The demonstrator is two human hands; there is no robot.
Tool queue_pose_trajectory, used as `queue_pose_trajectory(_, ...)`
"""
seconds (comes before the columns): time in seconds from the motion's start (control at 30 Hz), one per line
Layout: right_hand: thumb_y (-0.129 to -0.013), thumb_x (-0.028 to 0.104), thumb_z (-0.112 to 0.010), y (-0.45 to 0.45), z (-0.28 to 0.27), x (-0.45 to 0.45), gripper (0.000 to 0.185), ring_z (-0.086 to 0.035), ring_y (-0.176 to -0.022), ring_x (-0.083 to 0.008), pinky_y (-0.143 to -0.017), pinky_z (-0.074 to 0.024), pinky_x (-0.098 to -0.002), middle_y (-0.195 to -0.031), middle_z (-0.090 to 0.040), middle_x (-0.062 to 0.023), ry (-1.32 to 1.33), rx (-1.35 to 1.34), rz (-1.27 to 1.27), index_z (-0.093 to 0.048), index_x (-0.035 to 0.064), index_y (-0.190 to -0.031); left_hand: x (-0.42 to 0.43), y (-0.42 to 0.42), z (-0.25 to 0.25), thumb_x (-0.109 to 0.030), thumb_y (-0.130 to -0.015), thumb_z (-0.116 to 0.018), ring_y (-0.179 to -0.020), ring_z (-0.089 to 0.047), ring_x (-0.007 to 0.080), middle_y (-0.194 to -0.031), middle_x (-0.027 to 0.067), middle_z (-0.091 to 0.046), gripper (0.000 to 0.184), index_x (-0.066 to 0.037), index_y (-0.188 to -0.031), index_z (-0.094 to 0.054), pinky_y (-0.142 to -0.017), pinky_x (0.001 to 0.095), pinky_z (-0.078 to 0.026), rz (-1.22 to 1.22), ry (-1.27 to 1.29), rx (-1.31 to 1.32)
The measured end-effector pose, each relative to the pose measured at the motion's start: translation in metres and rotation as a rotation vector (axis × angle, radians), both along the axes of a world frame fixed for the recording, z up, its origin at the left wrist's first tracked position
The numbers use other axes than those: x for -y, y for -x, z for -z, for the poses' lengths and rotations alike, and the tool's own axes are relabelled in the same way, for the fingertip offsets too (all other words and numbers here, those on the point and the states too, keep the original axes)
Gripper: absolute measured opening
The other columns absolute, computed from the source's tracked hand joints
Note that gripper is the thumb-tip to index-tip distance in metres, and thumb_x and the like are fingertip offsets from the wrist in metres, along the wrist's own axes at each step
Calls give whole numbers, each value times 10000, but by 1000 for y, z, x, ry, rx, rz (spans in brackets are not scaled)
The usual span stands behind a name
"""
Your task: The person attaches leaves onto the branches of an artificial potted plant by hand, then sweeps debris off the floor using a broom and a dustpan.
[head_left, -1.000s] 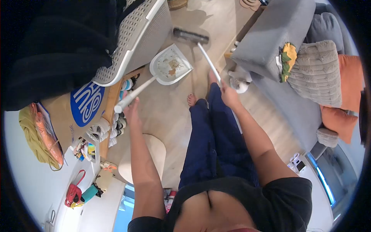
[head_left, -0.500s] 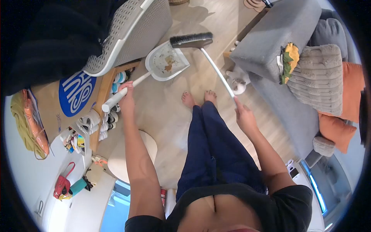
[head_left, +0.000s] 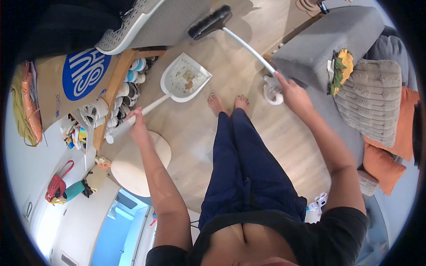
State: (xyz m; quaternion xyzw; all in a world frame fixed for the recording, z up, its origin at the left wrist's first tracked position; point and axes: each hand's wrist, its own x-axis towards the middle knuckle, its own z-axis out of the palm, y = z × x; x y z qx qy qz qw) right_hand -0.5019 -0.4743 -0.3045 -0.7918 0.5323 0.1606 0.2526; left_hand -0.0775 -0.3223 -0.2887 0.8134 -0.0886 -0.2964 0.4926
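My left hand (head_left: 138,124) is closed round the white handle of a dustpan (head_left: 179,86), whose pan lies on the wooden floor with brown bits and crumbs in it. At the upper centre, a broom (head_left: 211,23) with dark bristles is held out beyond the dustpan, beside a grey basket. My right hand (head_left: 293,94) grips the end of the broom's white handle. A white and grey cat (head_left: 273,91) is on the floor just left of that hand. My bare feet are on the floor between the two tools.
A grey sofa (head_left: 328,40) with grey and orange cushions stands at right. The perforated basket (head_left: 159,24), a shoe rack (head_left: 116,88) and a paper bag (head_left: 53,91) are at left. A round beige stool (head_left: 142,164) stands below my left hand.
The broom head has swung up and away from the dustpan, and my right hand has moved right and upward. My left hand and the dustpan have shifted slightly left in view.
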Motion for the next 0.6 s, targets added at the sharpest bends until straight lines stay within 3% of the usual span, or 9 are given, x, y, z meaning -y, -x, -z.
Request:
queue_pose_trajectory(0.1, -826, 128, -481, 3, 37, -14, 503, -587, -760, -386, -675, -461, -477, -858, -588, -241, -163, 61, 214, -363, 175, -1313, -6, -7, 5, -202, -836, -601, -765, -471, 83, -946, 44, -590, 181, -66, -936, -537, -686, 224, -376, -10, -6, -6)
queue_pose_trajectory(0.27, -856, 175, -442, 14, 131, 19, 417, -595, -783, -373, -693, -462, -458, -841, -591, -256, -8, 178, 357, -418, 102, -1266, -4, -12, 18, -134, -831, -593, -834, -513, 104, -948, 70, -593, 138, -57, -922, -524, -687, 241, -385, -52, 27, 52)
queue_pose_trajectory(0.4, -840, 148, -434, -39, 155, 74, 363, -609, -733, -374, -649, -485, -442, -800, -600, -251, -278, 268, 725, -423, 4, -1174, 0, -7, 22, -105, -819, -602, -839, -515, 105, -937, 78, -592, 138, -55, -920, -523, -690, 242, -390, -124, 55, 43)
queue_pose_trajectory(0.5, -836, 122, -420, -83, 146, 67, 349, -603, -746, -393, -660, -491, -447, -823, -600, -249, -267, 223, 679, -408, -24, -1152, 2, -10, 29, -98, -811, -610, -852, -516, 103, -915, 71, -587, 142, -56, -918, -528, -686, 242, -391, -153, 100, 31)
queue_pose_trajectory(0.6, -838, 106, -391, -119, 159, 10, 398, -584, -851, -395, -722, -480, -451, -937, -566, -285, -196, 176, 569, -351, -42, -1205, 6, -15, 33, -97, -804, -618, -819, -516, 98, -883, 59, -578, 140, -54, -908, -534, -657, 229, -390, -119, -24, 39)
